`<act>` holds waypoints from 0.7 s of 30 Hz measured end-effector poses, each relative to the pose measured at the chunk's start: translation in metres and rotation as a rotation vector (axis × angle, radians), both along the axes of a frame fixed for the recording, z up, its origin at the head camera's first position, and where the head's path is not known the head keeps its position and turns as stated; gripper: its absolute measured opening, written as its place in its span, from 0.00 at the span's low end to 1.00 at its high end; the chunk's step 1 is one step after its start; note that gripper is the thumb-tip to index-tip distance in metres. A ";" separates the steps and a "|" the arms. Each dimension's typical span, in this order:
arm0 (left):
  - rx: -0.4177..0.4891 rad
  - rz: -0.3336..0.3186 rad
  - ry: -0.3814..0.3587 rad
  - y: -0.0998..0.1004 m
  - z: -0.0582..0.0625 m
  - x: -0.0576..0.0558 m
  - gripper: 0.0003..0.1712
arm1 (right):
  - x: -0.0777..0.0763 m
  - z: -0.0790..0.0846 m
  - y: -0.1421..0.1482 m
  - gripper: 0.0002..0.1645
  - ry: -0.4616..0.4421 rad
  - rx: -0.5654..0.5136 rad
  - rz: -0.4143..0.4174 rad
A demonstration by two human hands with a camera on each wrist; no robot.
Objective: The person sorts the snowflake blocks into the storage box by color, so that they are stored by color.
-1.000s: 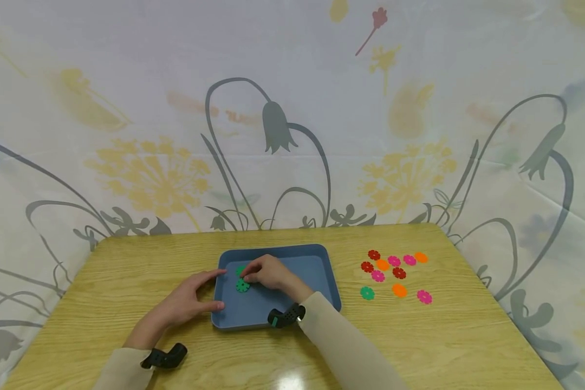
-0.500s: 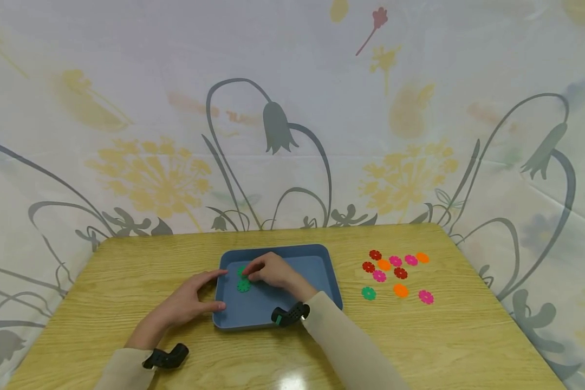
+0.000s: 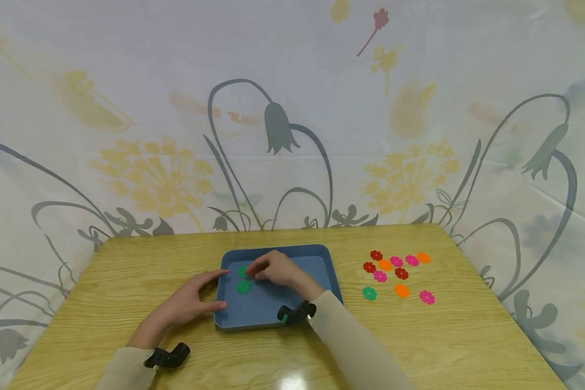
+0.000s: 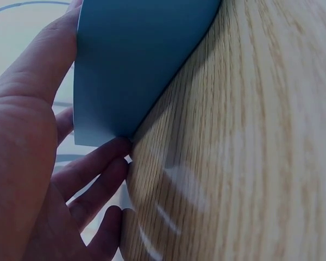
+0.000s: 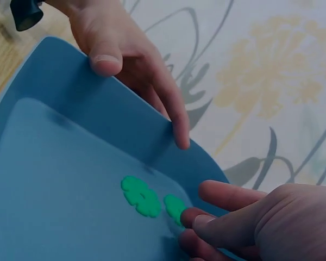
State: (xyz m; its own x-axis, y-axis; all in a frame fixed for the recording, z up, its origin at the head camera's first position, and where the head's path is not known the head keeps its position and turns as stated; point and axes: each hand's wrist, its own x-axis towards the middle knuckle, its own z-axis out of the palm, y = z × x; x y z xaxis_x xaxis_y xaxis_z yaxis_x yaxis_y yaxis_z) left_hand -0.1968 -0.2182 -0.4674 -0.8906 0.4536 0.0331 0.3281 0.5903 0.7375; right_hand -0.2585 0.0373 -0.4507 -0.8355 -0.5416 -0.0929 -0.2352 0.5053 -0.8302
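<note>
A blue-grey tray (image 3: 292,314) sits on the wooden table. My left hand (image 3: 187,300) holds its left side, thumb and index finger spread over the rim and the other fingers outside the wall (image 4: 136,60). Two green flower-shaped discs lie on the tray floor near that side. The nearer disc (image 3: 244,287) is in full view. My right hand (image 3: 279,269) is above the tray, its loosely bent fingers beside the farther disc (image 3: 243,271). In the right wrist view the fingertips (image 5: 204,220) partly cover this farther disc (image 5: 174,207); nothing shows held between them.
To the tray's right lie several loose flower discs on the table: dark red (image 3: 402,273), pink (image 3: 427,297), orange (image 3: 402,291) and a green one (image 3: 369,293). A flower-patterned cloth (image 3: 292,179) hangs behind the table's far edge.
My right hand has shifted slightly right, drawing its fingertips off the farther green disc, which stays in the tray. The left hand has kept its place on the rim.
</note>
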 end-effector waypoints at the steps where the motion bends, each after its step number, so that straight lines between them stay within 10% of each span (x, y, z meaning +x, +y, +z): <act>1: 0.004 0.000 0.000 0.000 0.000 0.000 0.43 | 0.000 0.001 0.002 0.14 0.007 0.007 0.002; 21: -0.001 -0.005 0.004 0.000 0.000 0.001 0.44 | 0.000 0.023 0.101 0.14 0.139 -0.050 -0.123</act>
